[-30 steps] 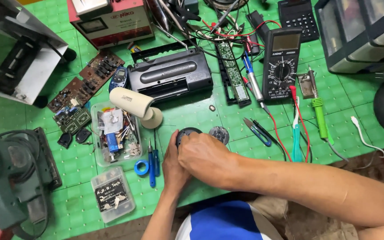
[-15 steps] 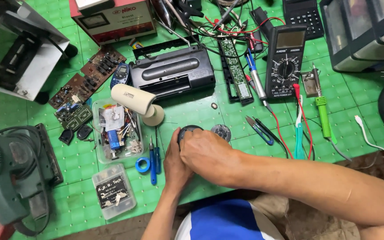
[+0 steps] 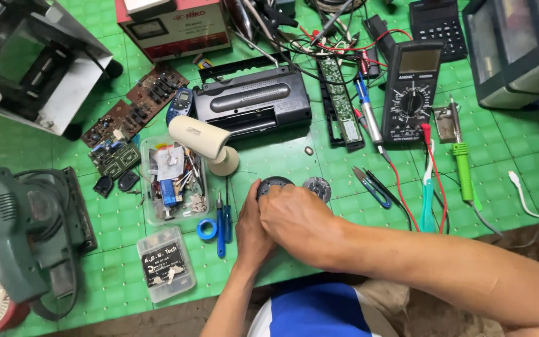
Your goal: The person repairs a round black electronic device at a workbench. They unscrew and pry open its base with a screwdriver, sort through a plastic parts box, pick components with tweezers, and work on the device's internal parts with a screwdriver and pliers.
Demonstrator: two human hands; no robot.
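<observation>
Two hands meet low in the centre of the head view, both closed around a small dark round part [image 3: 274, 185] that rests on the green mat [image 3: 506, 143]. The right hand [image 3: 301, 221] lies over it from the right, fingers curled down on its near edge; the left hand [image 3: 251, 228] comes up from below and presses against its left side. Only the upper rim of the part shows above the knuckles, so how tightly either hand pinches it cannot be told.

Against the pictures from a second and half a second ago, little has changed: both hands sit in the same spot on the same part, and the things around them have only slid slightly in the frame as the head moved. That reads as steady close work on the part rather than a reach or a set-down.

Being round, the part has no clear long axis; it lies flat, face up. Just to its right sits a grey disc [image 3: 317, 188], apart from the hands. A blue screwdriver [image 3: 220, 224] lies left of the left wrist, a white camera [image 3: 202, 138] above it, and a multimeter [image 3: 414, 90] at upper right.
</observation>
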